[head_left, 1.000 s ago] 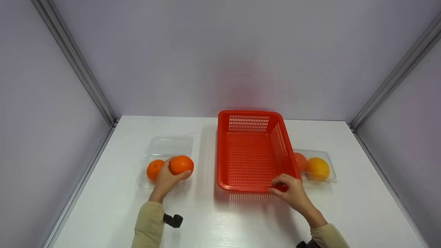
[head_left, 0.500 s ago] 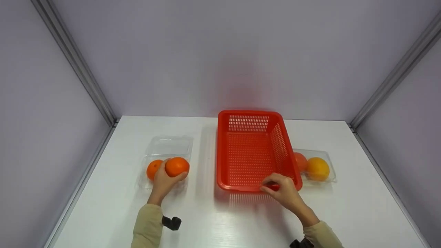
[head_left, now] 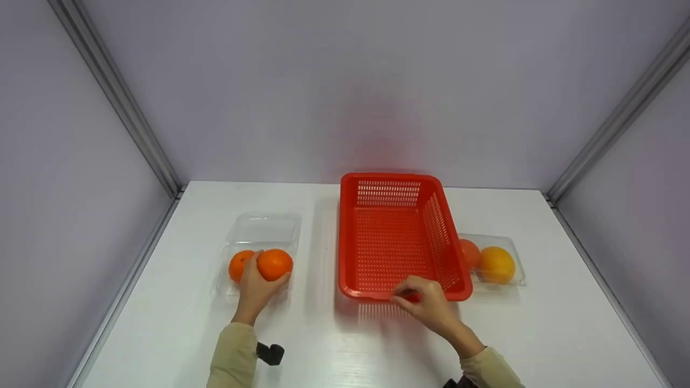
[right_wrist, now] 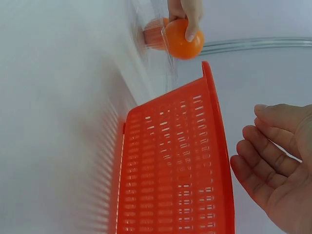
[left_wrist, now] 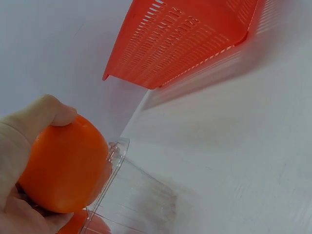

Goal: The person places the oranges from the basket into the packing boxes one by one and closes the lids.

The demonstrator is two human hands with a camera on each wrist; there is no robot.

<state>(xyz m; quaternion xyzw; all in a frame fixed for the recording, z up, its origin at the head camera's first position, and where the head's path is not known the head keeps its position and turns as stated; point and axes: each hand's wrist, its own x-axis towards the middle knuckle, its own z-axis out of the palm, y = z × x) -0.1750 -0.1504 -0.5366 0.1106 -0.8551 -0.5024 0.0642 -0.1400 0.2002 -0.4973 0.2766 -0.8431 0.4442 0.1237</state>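
Observation:
My left hand (head_left: 253,291) grips an orange (head_left: 275,264) over the right half of a clear plastic clamshell box (head_left: 265,229), whose lid is folded back. A second orange (head_left: 237,267) sits in the left half, partly behind the fingers. In the left wrist view the thumb lies on top of the held orange (left_wrist: 68,165), close to the box's clear rim. My right hand (head_left: 428,307) hovers by the near rim of a red plastic basket (head_left: 346,248). Its fingers are loosely curved, with nothing between them in the right wrist view.
Right of the basket stands another clear plastic box (head_left: 509,242), holding a yellow-orange fruit (head_left: 497,264) and a reddish fruit (head_left: 470,253) partly hidden by the basket. Pale walls enclose the white table (head_left: 345,345) at the back and sides.
My left hand has brought the orange slightly left and down toward the box. The right hand has slid leftward along the basket's near rim. The basket has stayed put.

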